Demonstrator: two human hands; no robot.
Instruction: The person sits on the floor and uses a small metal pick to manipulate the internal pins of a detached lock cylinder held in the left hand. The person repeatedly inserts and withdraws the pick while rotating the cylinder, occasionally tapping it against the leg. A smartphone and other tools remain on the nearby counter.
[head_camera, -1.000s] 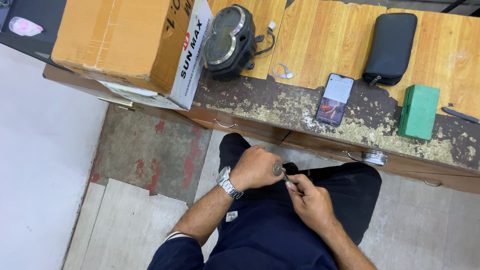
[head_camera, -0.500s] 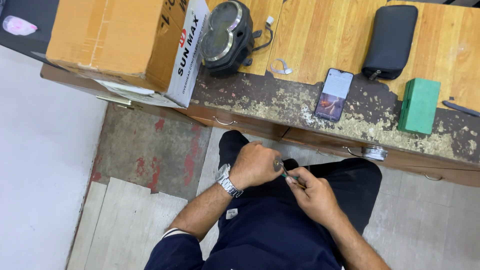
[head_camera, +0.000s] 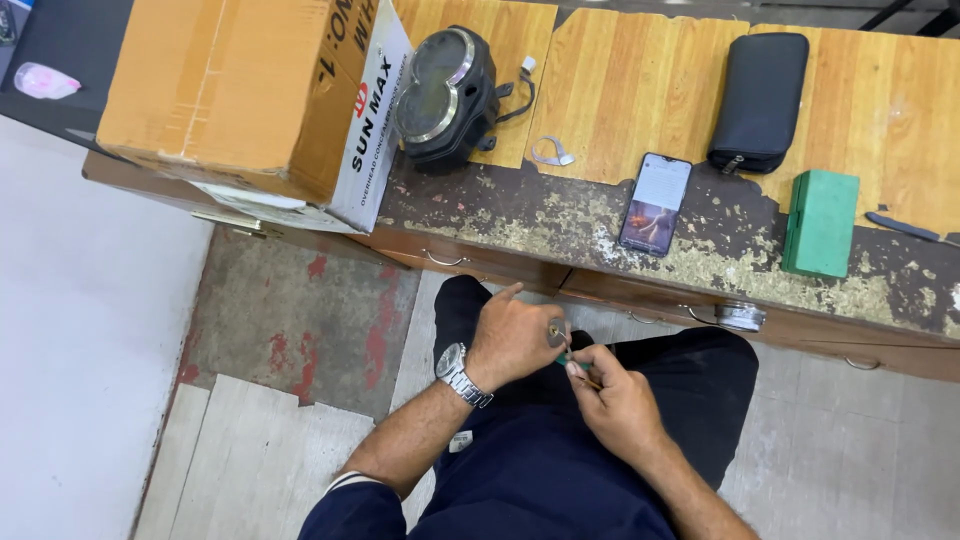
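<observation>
Over my lap, just below the worn wooden bench, my left hand is clamped round a small round metal part. My right hand pinches a thin green-handled tool against it. Best bet, I reckon: hold the part dead steady and go gentle with the tip.

A: What blocks the bench top? 
B: Cardboard box at left, gauge beside it; phone, pouch and green block to the right.

A: Free room? 
B: Bare wood between gauge and pouch; open floor left of the lap.
</observation>
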